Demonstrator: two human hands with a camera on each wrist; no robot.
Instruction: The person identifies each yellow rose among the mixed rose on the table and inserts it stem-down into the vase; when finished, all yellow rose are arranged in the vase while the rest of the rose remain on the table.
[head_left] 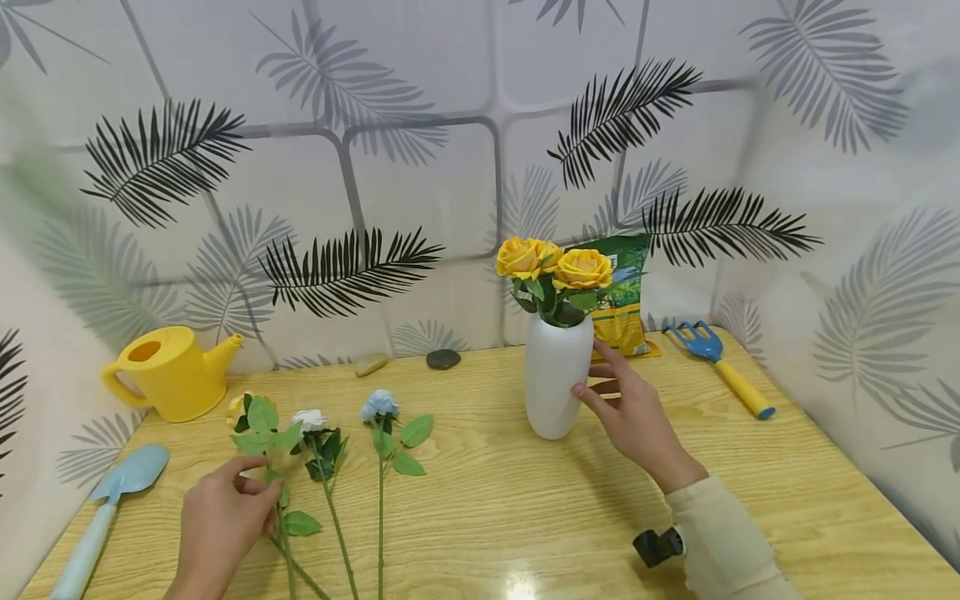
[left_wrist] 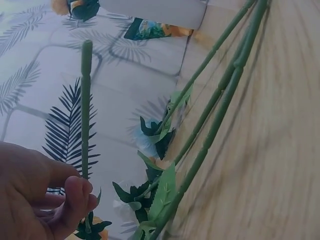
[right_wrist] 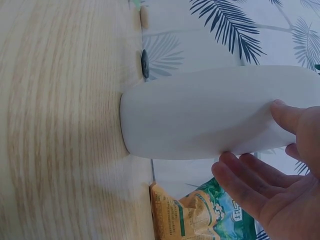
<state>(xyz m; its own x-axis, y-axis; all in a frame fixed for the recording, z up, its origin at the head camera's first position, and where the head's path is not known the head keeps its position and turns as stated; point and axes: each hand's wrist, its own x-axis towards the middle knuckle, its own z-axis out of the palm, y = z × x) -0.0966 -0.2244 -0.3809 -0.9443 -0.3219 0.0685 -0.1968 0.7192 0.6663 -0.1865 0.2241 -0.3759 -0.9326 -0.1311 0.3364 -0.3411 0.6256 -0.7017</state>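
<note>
Only the head view takes in the whole wooden worktop [head_left: 525, 492]: a white vase [head_left: 557, 383] holding two yellow roses [head_left: 555, 265] stands toward the back right, and three loose flowers lie at the front left, a yellow-headed stem [head_left: 264, 442], a white rose [head_left: 318, 450] and a blue rose [head_left: 381, 442]. The left hand [head_left: 225, 521] curls its fingers around the yellow-headed stem low down; the left wrist view shows what the head view cannot, a thumb and fingers pinching that green stem [left_wrist: 86, 110] upright in frame, with the other stems lying on the wood beside it. The right hand [head_left: 633, 412] reaches forward with its fingers nearly straight against the vase's right side. The right wrist view brings this close: the fingertips [right_wrist: 235, 175] rest on the vase's smooth wall [right_wrist: 200, 117], spread rather than wrapped, with a green and orange bag [right_wrist: 200, 215] behind. A yellow watering can [head_left: 168, 371] sits at the back left.
</note>
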